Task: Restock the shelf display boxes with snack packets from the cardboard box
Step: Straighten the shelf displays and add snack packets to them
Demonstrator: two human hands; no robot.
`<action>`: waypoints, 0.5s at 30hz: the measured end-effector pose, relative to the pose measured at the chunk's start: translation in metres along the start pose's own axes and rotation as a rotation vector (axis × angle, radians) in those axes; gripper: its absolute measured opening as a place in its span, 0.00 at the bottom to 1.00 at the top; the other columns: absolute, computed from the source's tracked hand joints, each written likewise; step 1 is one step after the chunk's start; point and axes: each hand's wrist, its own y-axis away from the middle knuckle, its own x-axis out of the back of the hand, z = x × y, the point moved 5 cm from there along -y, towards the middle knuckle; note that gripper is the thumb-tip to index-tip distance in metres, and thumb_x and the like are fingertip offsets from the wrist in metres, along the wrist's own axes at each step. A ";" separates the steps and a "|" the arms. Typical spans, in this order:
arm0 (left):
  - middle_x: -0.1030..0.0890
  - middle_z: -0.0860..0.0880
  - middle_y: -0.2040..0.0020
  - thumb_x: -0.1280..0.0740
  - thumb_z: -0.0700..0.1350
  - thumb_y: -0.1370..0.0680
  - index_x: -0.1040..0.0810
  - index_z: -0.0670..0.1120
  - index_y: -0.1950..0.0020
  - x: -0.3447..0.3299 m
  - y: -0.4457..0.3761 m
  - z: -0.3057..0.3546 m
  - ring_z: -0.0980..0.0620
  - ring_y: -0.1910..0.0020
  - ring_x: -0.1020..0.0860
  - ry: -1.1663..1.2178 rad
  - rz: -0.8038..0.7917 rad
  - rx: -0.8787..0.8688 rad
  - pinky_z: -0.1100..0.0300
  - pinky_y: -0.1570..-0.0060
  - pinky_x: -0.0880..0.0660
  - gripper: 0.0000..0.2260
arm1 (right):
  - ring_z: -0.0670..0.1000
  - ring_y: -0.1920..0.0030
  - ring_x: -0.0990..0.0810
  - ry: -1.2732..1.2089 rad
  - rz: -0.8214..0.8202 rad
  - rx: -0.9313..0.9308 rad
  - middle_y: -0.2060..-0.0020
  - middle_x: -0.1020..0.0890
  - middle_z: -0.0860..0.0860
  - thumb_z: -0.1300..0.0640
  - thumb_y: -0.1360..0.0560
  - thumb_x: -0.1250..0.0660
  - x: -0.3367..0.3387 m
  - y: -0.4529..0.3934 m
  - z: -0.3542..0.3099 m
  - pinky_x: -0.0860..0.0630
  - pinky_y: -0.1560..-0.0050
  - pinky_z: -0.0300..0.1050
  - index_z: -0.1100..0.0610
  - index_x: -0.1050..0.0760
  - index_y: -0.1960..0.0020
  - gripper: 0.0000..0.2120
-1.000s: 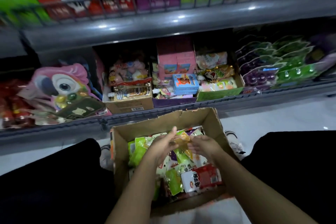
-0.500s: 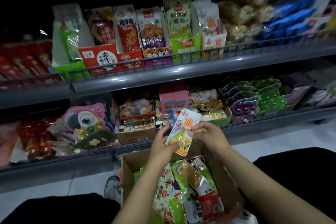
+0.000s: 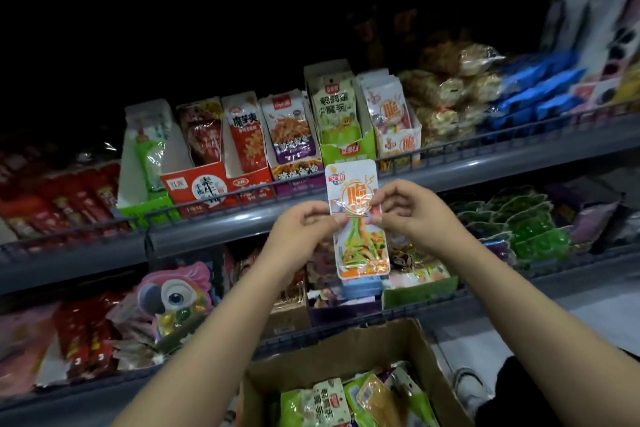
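Observation:
A white snack packet (image 3: 353,184) with an orange logo and a picture of green strips is held upright in front of the shelves. My left hand (image 3: 301,229) pinches its left edge and my right hand (image 3: 412,215) pinches its right edge, both at mid height. Just above and to the right, on the upper shelf, a white and orange display box (image 3: 401,144) holds packets of the same kind. The cardboard box (image 3: 349,347) sits below my forearms, open, with several mixed packets inside.
A row of display boxes fills the upper shelf: green (image 3: 341,146), purple (image 3: 298,173), red (image 3: 201,187). A wire rail (image 3: 221,201) runs along the shelf's front edge. The lower shelf holds a parrot-shaped toy pack (image 3: 173,295) and green jelly cups (image 3: 533,236).
Both hands lifted the packet out of the cardboard box up to the level of the upper shelf's edge. The view tilted upward from the box to the shelves.

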 end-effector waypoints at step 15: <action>0.16 0.48 0.57 0.28 0.38 0.28 0.20 0.43 0.54 -0.013 -0.083 0.095 0.57 0.66 0.18 -0.184 -0.019 -0.075 0.65 0.71 0.25 0.05 | 0.52 0.58 0.21 -0.155 0.226 0.193 0.55 0.20 0.52 0.65 0.28 0.30 0.038 -0.049 -0.018 0.22 0.52 0.45 0.49 0.23 0.50 0.13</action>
